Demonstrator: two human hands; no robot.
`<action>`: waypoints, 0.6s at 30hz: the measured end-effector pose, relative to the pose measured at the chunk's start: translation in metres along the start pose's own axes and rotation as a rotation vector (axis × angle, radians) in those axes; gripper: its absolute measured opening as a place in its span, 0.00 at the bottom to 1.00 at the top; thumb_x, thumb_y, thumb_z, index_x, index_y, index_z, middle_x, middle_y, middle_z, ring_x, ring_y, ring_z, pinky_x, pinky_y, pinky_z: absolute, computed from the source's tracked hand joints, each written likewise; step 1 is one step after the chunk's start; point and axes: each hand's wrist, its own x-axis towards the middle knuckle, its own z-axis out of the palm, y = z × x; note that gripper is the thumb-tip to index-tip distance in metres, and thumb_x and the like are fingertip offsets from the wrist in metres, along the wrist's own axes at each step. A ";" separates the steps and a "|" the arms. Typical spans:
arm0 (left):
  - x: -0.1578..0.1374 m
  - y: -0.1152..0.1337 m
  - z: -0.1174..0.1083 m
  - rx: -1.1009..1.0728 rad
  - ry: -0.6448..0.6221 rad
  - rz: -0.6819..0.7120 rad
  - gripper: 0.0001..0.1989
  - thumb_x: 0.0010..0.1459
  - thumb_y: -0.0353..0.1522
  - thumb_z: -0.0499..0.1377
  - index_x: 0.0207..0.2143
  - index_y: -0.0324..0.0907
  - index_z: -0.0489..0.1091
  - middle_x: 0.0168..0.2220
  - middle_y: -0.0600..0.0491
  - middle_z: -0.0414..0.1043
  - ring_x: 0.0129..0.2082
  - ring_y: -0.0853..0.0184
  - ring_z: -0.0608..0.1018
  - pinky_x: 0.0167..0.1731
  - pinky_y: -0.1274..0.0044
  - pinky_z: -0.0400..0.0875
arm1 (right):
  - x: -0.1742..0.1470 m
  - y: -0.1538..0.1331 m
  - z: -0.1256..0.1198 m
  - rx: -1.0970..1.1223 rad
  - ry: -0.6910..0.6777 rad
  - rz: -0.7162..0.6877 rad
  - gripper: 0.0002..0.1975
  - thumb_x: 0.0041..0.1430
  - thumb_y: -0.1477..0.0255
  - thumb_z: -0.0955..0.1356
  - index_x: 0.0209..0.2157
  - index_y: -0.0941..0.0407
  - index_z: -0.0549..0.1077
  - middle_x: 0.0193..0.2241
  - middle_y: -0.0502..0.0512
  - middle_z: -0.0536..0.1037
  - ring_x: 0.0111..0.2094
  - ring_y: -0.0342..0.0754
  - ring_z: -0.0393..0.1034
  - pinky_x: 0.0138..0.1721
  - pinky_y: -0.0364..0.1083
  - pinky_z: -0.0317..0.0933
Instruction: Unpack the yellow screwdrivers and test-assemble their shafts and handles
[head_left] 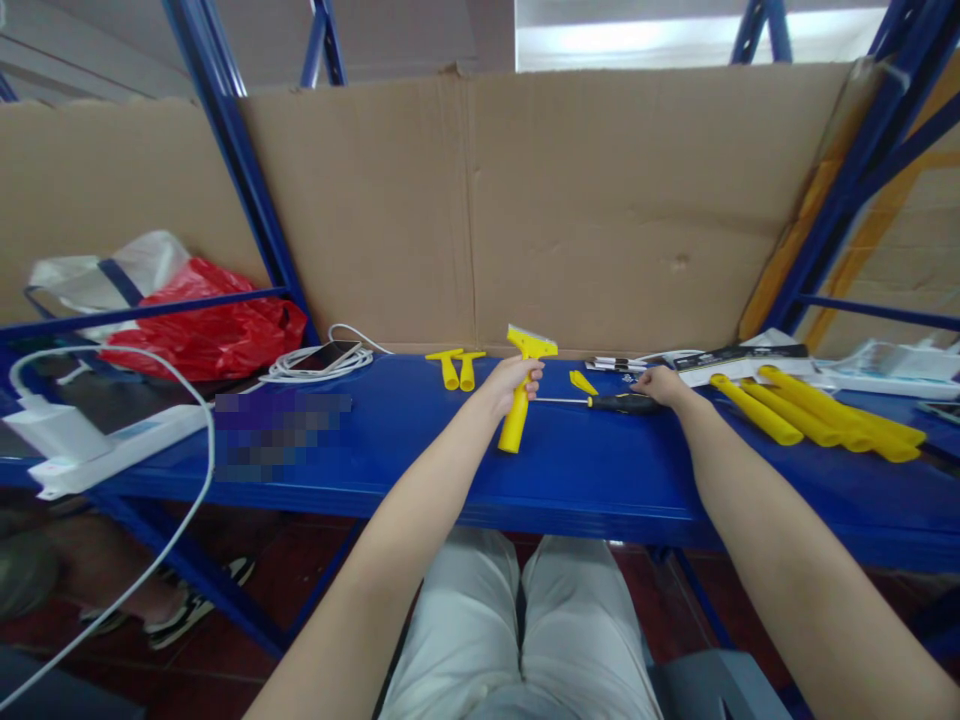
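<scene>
A: Left hand [516, 383]?
B: Fingers wrapped round a yellow plastic scraper with a T-shaped head [514, 425]. Grip's on the upper handle; head points away from the person, handle end toward them.
A: Where's that scraper?
B: Over the middle of the blue metal worktop [405, 455], near the front edge. Can't tell if the handle end touches down.
A: Right hand [658, 386]?
B: Fingers bunched, thumb side down, at the far side of a screwdriver with a black-and-yellow handle and thin metal shaft [622, 402]. Fingertips are at some small shiny bits [628, 379]. Can't tell whether they pinch one; too small.
A: Screwdriver lies how?
B: Flat, crosswise, shaft toward the scraper. Just beyond the shaft, a small yellow plastic piece [581, 382].
A: More yellow stuff?
B: Two yellow plastic T-shaped heads with short stems [466, 372], side by side, left of the scraper, near the brown cardboard panel [600, 200]. Right of the right hand, a bunch of yellow tubular handles [817, 410], partly against black-and-white flat packaging [739, 362].
A: Far left?
B: Crumpled red plastic bag [217, 320], coiled white cable [322, 372], white power strip [142, 445] with a plug in it.
</scene>
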 end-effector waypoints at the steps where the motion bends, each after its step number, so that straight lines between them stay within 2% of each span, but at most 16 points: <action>1: 0.001 -0.002 -0.001 -0.004 -0.005 -0.052 0.10 0.55 0.22 0.51 0.24 0.41 0.56 0.14 0.64 0.53 0.09 0.80 0.55 0.11 0.86 0.49 | 0.000 0.001 0.000 0.005 0.015 -0.014 0.06 0.50 0.72 0.70 0.22 0.58 0.75 0.23 0.55 0.77 0.28 0.46 0.72 0.28 0.39 0.61; 4: 0.007 -0.007 -0.003 -0.002 -0.016 -0.183 0.11 0.56 0.22 0.49 0.23 0.41 0.55 0.14 0.64 0.52 0.09 0.80 0.55 0.11 0.86 0.50 | -0.001 0.003 0.001 0.032 0.049 -0.054 0.05 0.49 0.73 0.70 0.22 0.56 0.76 0.21 0.53 0.77 0.27 0.45 0.72 0.28 0.39 0.61; 8: 0.013 -0.011 -0.005 0.008 -0.026 -0.264 0.11 0.58 0.22 0.47 0.23 0.41 0.55 0.14 0.64 0.52 0.09 0.79 0.54 0.11 0.86 0.49 | -0.002 0.002 -0.001 0.047 0.031 -0.041 0.04 0.49 0.75 0.69 0.23 0.56 0.76 0.23 0.53 0.78 0.28 0.46 0.73 0.29 0.39 0.62; 13: 0.014 -0.013 -0.007 0.035 -0.046 -0.291 0.12 0.59 0.22 0.47 0.23 0.41 0.55 0.14 0.63 0.52 0.09 0.79 0.55 0.11 0.87 0.49 | -0.004 0.000 -0.004 0.049 -0.021 -0.014 0.05 0.50 0.75 0.68 0.26 0.58 0.77 0.27 0.56 0.79 0.30 0.46 0.73 0.31 0.39 0.62; 18: 0.014 -0.014 -0.009 0.026 -0.049 -0.265 0.11 0.58 0.22 0.48 0.24 0.41 0.55 0.14 0.63 0.53 0.09 0.80 0.55 0.10 0.87 0.49 | -0.002 0.002 -0.003 0.054 -0.047 -0.035 0.07 0.49 0.77 0.67 0.27 0.59 0.78 0.25 0.55 0.78 0.28 0.46 0.72 0.31 0.39 0.62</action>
